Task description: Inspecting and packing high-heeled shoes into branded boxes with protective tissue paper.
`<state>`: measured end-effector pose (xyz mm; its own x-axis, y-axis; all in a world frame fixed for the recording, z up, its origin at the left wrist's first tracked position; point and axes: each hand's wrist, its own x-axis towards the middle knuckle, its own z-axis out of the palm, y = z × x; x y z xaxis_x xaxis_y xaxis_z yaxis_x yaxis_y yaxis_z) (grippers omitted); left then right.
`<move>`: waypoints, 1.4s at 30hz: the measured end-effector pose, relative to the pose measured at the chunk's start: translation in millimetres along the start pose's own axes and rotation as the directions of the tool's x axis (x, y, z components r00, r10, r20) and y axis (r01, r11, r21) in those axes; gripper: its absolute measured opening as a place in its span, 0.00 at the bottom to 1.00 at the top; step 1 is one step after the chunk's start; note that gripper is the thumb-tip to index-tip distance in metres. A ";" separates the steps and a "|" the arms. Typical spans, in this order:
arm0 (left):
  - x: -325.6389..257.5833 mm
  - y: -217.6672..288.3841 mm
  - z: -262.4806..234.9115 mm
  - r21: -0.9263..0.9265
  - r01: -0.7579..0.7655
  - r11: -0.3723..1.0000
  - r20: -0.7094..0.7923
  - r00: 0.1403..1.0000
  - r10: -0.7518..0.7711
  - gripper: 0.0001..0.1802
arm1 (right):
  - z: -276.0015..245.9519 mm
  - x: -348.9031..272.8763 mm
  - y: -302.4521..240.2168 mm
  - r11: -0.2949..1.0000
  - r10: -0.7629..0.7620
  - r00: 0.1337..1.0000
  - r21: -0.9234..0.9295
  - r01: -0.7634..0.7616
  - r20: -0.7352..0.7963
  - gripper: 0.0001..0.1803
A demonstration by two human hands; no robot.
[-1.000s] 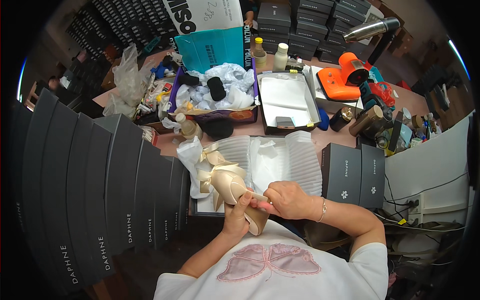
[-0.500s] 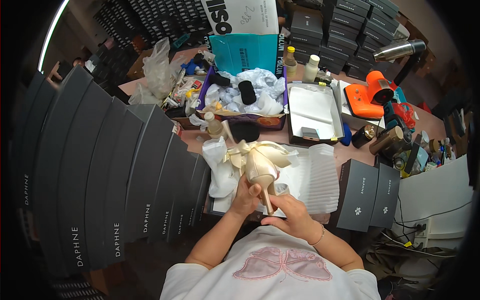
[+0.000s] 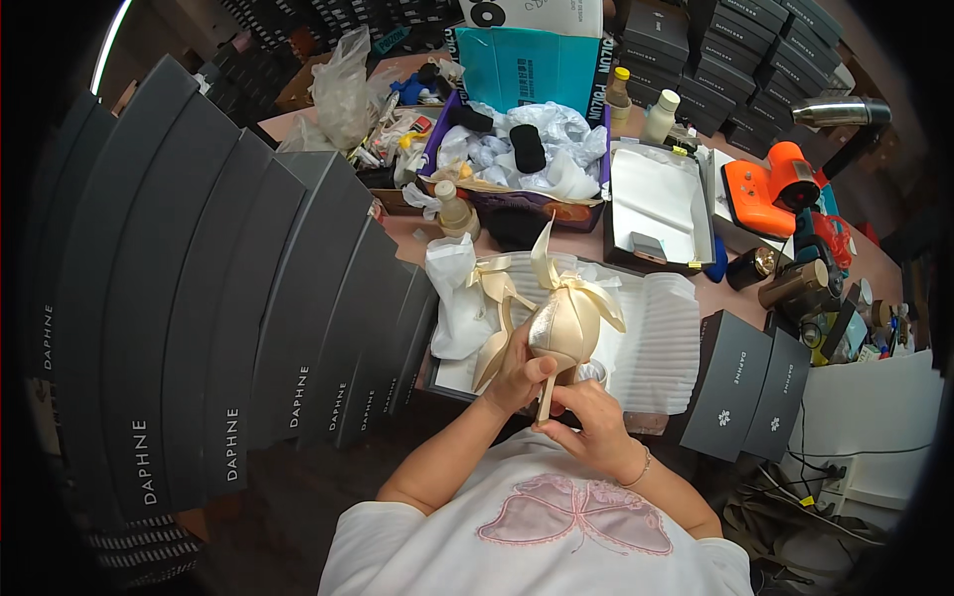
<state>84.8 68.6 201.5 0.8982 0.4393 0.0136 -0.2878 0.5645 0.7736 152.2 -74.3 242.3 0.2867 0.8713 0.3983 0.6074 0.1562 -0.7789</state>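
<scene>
Champagne satin high-heeled shoe (image 3: 564,328) is held up over the near edge of the open shoebox (image 3: 656,372), heel down and bow uppermost, likely so the heel can be handled closely. Left of the open shoebox runs a fanned row of dark grey shoeboxes (image 3: 248,328), stood on edge as if to keep them within reach. At the shoebox's near edge the left hand (image 3: 517,372) curls around the shoe's body, thumb pressed on the satin, steadying it. Just right of that, the right hand (image 3: 588,422) pinches the thin heel between closed fingertips. Right of the shoebox stand two more dark boxes (image 3: 745,392); beyond it lies an orange tool (image 3: 770,189).
</scene>
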 end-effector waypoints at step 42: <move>24.4 -13.9 4.8 0.790 -0.604 -0.102 0.548 0.771 -0.324 0.31 | -52.3 -78.8 84.1 0.272 0.565 0.767 0.809 -0.521 0.304 0.47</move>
<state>112.3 68.1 194.1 0.9680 -0.2273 0.1068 -0.2511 -0.8754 0.4131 219.4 -154.2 170.7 0.3375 0.8982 -0.2818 -0.5834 -0.0354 -0.8114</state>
